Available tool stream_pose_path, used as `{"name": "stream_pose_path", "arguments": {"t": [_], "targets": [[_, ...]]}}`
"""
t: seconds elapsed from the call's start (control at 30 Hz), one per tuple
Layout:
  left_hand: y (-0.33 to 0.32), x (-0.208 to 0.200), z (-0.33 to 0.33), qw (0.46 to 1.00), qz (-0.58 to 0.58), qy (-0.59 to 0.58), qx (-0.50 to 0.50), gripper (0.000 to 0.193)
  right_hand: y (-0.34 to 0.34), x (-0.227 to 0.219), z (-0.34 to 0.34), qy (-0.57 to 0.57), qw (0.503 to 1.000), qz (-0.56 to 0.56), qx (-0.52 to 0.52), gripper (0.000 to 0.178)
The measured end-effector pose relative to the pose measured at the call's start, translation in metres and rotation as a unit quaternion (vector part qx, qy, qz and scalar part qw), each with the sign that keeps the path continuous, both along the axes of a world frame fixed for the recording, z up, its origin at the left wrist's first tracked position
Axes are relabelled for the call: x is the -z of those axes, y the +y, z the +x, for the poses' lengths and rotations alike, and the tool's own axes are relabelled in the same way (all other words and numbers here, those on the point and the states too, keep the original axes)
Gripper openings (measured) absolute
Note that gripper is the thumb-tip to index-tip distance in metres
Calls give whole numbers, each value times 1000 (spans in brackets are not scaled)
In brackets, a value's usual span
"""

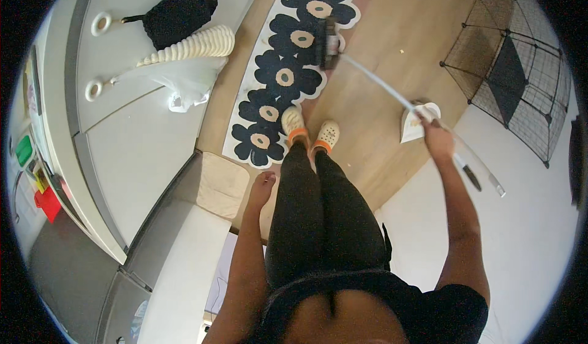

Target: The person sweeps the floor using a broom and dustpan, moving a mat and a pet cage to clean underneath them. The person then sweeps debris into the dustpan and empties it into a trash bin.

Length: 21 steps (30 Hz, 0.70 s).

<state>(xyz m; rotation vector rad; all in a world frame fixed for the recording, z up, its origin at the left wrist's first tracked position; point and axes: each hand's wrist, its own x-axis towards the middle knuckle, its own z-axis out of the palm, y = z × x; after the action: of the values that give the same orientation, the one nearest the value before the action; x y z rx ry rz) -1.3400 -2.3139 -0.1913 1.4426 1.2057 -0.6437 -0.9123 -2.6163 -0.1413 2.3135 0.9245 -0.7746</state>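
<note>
My right hand (438, 141) is closed around the pale handle of a broom (380, 82). Its dark bristled head (327, 44), smeared by motion, rests at the right edge of a flower-patterned mat (285, 76). A white dustpan (413, 127) shows just beyond the same hand. Its long clear handle (479, 159) runs past the hand, and the grip seems to take in both handles. My left hand (263, 188) hangs beside my left leg with nothing in it, fingers loosely extended. My feet in cream clogs (327, 135) stand at the mat's near right side.
White cabinet doors (144, 145) line the left, with a black cloth (177, 14) and a plastic bag (184, 87) hanging from ring hooks. A black wire grid pen (520, 74) stands far right. A beige mat (222, 185) lies near left. Small specks (402, 51) dot the wooden floor.
</note>
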Motion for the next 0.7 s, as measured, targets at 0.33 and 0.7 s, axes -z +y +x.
{"name": "stream_pose_path", "arguments": {"t": [0.33, 0.7], "targets": [[57, 7, 97, 991, 37, -122, 41, 28, 231, 96, -67, 153, 971, 176, -44, 38], [122, 20, 151, 998, -21, -49, 23, 29, 48, -5, 125, -30, 993, -75, 87, 44]]}}
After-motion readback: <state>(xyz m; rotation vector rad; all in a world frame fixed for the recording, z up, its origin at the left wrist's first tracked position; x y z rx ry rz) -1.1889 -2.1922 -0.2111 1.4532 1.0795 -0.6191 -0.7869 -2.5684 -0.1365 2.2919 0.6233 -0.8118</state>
